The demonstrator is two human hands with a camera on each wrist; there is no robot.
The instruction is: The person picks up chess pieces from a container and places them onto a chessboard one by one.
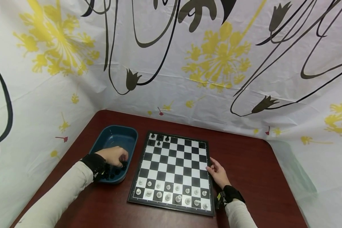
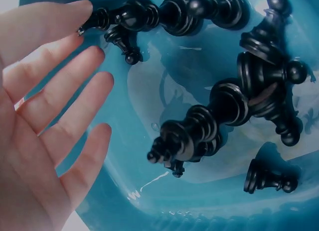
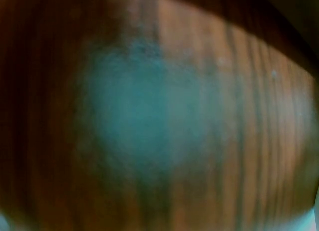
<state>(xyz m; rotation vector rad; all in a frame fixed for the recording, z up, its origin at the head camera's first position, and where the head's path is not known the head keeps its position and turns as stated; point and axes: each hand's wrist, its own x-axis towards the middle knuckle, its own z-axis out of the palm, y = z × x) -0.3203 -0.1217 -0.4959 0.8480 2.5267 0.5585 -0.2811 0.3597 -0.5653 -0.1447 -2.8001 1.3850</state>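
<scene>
My left hand (image 1: 115, 156) is inside a blue tray (image 1: 114, 136), over a heap of black chess pieces (image 1: 120, 167). In the left wrist view the left hand (image 2: 50, 106) is spread with straight fingers. It holds nothing, and its top fingertip lies next to a lying black piece (image 2: 124, 16). More black pieces (image 2: 189, 136) lie scattered on the tray floor (image 2: 164, 81). A chessboard (image 1: 175, 164) lies to the right of the tray. My right hand (image 1: 218, 174) rests relaxed against the board's right edge. The right wrist view is only blurred wood.
White pieces (image 1: 171, 190) fill the board's two near rows. A few black pieces (image 1: 159, 139) stand at its far left corner. The dark red table (image 1: 245, 158) is closed in by a flowered curtain (image 1: 188, 63) at the back and both sides.
</scene>
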